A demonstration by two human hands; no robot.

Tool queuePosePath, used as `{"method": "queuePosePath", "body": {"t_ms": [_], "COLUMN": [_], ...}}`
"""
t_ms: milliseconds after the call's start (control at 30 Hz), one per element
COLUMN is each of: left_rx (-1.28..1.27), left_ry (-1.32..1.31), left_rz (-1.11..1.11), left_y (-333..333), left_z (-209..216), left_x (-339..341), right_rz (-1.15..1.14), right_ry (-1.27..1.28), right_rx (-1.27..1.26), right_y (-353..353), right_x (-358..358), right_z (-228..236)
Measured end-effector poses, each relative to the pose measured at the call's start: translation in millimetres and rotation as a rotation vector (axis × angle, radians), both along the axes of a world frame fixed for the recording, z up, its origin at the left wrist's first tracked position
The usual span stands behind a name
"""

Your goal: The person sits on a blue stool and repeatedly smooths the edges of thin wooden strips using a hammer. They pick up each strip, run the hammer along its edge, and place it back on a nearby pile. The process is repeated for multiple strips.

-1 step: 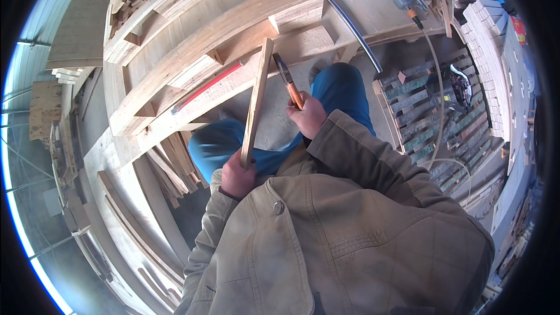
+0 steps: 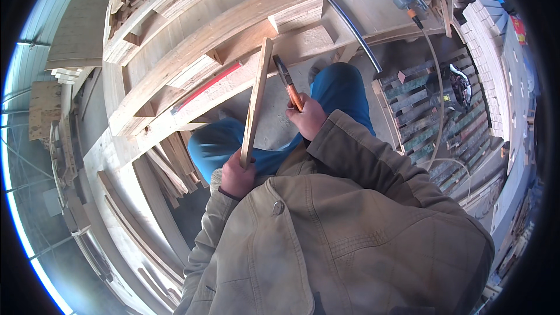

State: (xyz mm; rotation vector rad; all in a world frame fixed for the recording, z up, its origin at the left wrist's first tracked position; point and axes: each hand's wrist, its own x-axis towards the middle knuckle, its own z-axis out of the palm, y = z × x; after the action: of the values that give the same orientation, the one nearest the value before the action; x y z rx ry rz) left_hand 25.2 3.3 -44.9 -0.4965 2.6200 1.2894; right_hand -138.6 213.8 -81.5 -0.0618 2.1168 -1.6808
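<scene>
In my left hand (image 2: 238,175) is the lower end of a narrow wooden strip (image 2: 257,102), its fingers wrapped round it. The strip slants up and away, its far end over the bench edge. My right hand (image 2: 308,118) is closed round the orange-brown handle of a hand tool (image 2: 286,77) with a dark metal end; its exact kind is unclear. The tool's dark end points away from me, just right of the strip, with a small gap between them. Beyond both hands lies a curved wooden frame (image 2: 201,41) with cross blocks.
A red stick-like thing (image 2: 209,86) lies along the bench's near edge. A metal tube (image 2: 353,32) sticks out over the edge at right. A slatted pallet (image 2: 446,125) with a hose (image 2: 440,90) across it is at right. Wooden offcuts (image 2: 172,163) stand at left below the bench.
</scene>
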Motion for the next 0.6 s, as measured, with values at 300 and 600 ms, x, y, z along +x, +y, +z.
{"method": "queuePosePath", "body": {"t_ms": [300, 600], "left_rx": [0.047, 0.071], "left_ry": [0.026, 0.003], "left_rz": [-0.014, 0.008], "left_y": [-0.7, 0.4], "left_z": [0.2, 5.1], "left_x": [0.0, 0.8], "right_rz": [0.001, 0.048], "right_ry": [-0.239, -0.008], "right_rx": [-0.156, 0.004], "right_y": [5.1, 6.9], "right_x": [-5.4, -6.2], "right_z": [0.3, -7.4]}}
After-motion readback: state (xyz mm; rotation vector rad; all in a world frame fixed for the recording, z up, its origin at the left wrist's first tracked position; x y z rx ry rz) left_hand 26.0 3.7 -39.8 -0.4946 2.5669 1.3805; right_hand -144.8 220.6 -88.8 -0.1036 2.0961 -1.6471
